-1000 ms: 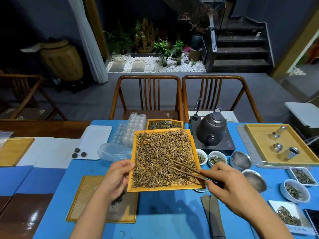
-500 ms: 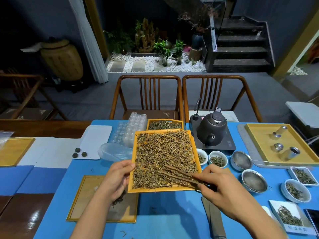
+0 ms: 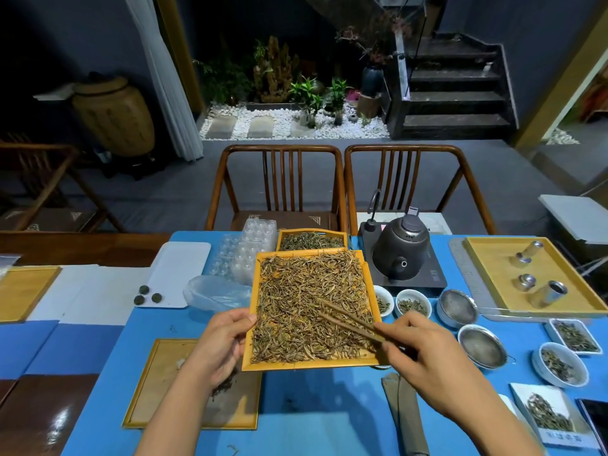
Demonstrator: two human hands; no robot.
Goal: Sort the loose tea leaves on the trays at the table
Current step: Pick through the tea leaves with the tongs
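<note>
Two hands work over one orange tray (image 3: 247, 347) in the head view, near the table's (image 3: 329, 416) front edge. Left hand (image 3: 218, 345) curls its fingers round the tray's left rim; right hand (image 3: 424, 360) pinches two chopsticks (image 3: 345, 319), tips down among the tea leaves (image 3: 306, 297). Leaves cover the whole tray, so sorting looks barely begun. A second, smaller tray (image 3: 344, 237) of greener leaves sits behind it. Four round bowls and two square dishes of leaves, two strainers and one kettle (image 3: 399, 251) stand toward the right edge.
</note>
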